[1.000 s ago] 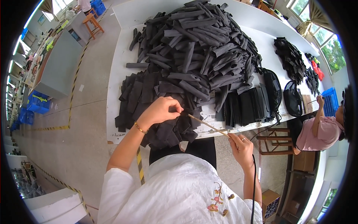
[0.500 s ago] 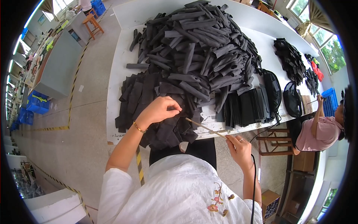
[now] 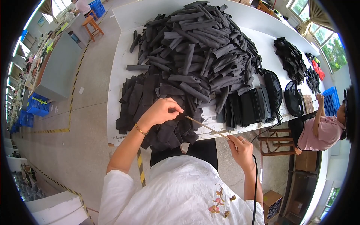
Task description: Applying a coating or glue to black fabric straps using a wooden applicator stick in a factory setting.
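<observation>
My right hand [image 3: 242, 149], a ring on one finger, grips the end of a thin tan stick [image 3: 207, 126]. The stick slants up and left, and its far tip is close to the fingertips of my left hand [image 3: 165, 111]. Those fingers are pinched together; what they hold, if anything, is too small and dark to make out. Beneath my left hand is a heap of flat dark grey fabric pieces [image 3: 132, 99], some overhanging the table's front edge. Behind it rises a large pile of rolled dark grey fabric tubes [image 3: 206, 48].
Right of the heap, a row of stacked black flat pieces [image 3: 247, 108] stands beside black mesh pouches [image 3: 273, 90]. The white table [image 3: 119, 62] has a raised back panel. A co-worker in pink [image 3: 320, 133] sits at the right, near a wooden stool [image 3: 276, 141] and a blue crate [image 3: 330, 101].
The stick's tip has shifted slightly left and up, nearer my left fingertips. The right-hand co-worker's hand has moved a little. At the far upper left, another person shows more in view.
</observation>
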`<state>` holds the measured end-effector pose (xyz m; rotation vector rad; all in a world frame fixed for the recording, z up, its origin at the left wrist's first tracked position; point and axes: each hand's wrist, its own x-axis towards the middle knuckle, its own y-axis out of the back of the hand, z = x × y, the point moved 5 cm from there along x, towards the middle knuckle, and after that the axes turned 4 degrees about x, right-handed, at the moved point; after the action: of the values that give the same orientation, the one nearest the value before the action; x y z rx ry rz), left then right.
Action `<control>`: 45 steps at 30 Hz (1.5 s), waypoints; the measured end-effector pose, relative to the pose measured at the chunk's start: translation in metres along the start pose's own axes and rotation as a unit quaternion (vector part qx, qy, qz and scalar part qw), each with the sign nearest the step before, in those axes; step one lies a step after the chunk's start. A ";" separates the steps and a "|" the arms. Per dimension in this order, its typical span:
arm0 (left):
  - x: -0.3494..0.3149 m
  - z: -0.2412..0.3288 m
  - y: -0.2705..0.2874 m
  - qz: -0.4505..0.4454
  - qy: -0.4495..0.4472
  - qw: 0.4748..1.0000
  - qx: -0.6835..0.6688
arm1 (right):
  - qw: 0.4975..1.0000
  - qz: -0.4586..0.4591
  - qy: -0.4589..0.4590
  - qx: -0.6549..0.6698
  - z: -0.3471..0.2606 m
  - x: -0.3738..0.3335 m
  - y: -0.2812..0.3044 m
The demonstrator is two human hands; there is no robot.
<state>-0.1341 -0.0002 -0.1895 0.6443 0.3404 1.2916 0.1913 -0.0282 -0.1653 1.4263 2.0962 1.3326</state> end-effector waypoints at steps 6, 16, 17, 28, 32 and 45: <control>0.000 0.004 -0.003 -0.014 0.015 1.000 -0.014 | 1.000 -0.002 0.003 0.009 0.001 0.001 -0.005; 0.002 0.039 -0.043 -0.038 -0.103 0.990 0.089 | 0.989 -0.083 -0.047 0.114 -0.014 0.012 -0.059; 0.000 0.052 -0.051 -0.022 -0.158 0.980 0.122 | 0.981 -0.078 -0.055 0.172 -0.022 0.016 -0.071; -0.040 -0.006 -0.100 0.244 0.129 0.632 -0.724 | 0.918 -0.078 -0.121 0.370 -0.055 0.017 -0.144; -0.037 -0.006 -0.082 0.322 0.192 0.645 -0.666 | 0.941 -0.022 -0.125 0.315 -0.058 0.011 -0.142; -0.002 -0.024 -0.046 0.406 0.193 0.610 -0.652 | 0.963 -0.099 -0.181 0.172 0.006 -0.079 -0.081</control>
<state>-0.1126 -0.0028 -0.2368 -0.9036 -0.6802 2.0922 0.1850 -0.0993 -0.2538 1.4086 2.2105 0.5971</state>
